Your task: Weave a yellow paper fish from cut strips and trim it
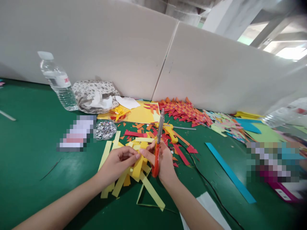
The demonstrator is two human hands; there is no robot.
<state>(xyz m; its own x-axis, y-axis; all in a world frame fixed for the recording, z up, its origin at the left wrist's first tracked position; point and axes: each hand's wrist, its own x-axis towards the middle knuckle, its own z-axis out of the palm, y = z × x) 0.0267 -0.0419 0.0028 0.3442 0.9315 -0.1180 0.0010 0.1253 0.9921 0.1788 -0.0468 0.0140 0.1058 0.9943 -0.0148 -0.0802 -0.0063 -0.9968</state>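
Observation:
My left hand (117,162) is closed, thumb and fingertips pinching a folded yellow paper strip (137,167). Opposite it, my right hand (166,161) holds a pair of scissors (156,161) with red handles, blades pointing up and away from me. The right thumb also presses on the yellow paper. Pale yellow paper strips (152,191) lie spread on the table beneath both hands. Just beyond them are red and orange paper scraps (134,133) and a yellow glue gun (170,131), its black cord running toward me on the right.
A water bottle (59,83), patterned cloth bag (96,91) and bag of googly eyes (106,130) stand or lie left on the green table (28,127). Woven orange-red paper fish (184,110) pile against the white partition (115,48). A blue strip (230,172) lies right.

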